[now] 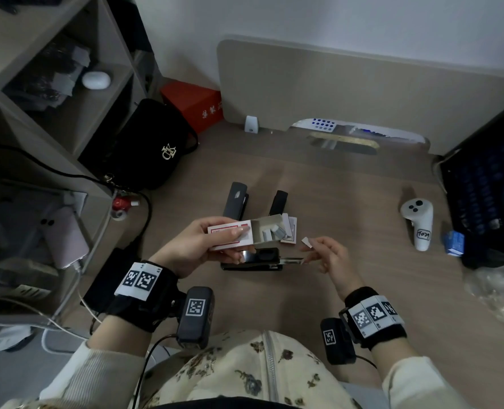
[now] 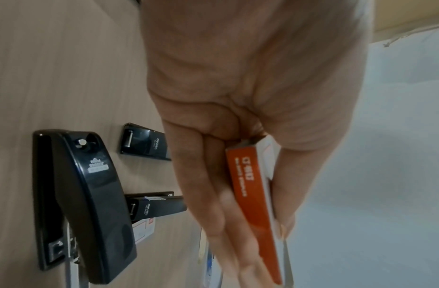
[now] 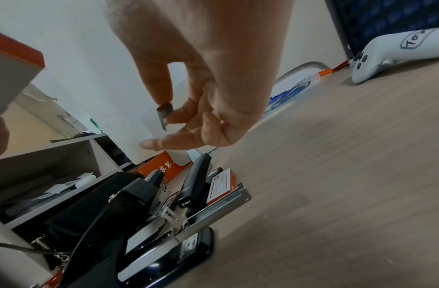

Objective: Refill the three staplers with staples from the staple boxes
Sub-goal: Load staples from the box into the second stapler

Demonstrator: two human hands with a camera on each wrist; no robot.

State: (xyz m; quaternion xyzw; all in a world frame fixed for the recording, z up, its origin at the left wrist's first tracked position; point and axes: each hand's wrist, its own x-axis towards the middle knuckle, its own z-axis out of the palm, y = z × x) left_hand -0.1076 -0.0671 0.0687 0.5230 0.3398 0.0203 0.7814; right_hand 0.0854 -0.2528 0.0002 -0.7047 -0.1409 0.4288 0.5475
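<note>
My left hand (image 1: 241,242) grips a white and orange staple box (image 1: 230,238) above the desk, its inner tray (image 1: 270,231) slid out to the right with staple strips showing. My right hand (image 1: 314,245) pinches a short staple strip (image 1: 307,242) between thumb and forefinger, just right of the box; the same strip (image 3: 165,115) is in the right wrist view. Below both hands lies a large black stapler (image 1: 253,259) with its metal magazine (image 1: 292,261) pulled out to the right. Two smaller black staplers (image 1: 235,200) (image 1: 278,203) lie behind it. A second staple box (image 1: 290,233) lies beside them.
A white controller (image 1: 417,224) and a small blue box (image 1: 454,243) lie to the right, by a dark crate (image 1: 487,202). A black bag (image 1: 144,146) and a shelf unit (image 1: 38,113) stand on the left. Crumpled plastic (image 1: 498,290) sits near the right edge.
</note>
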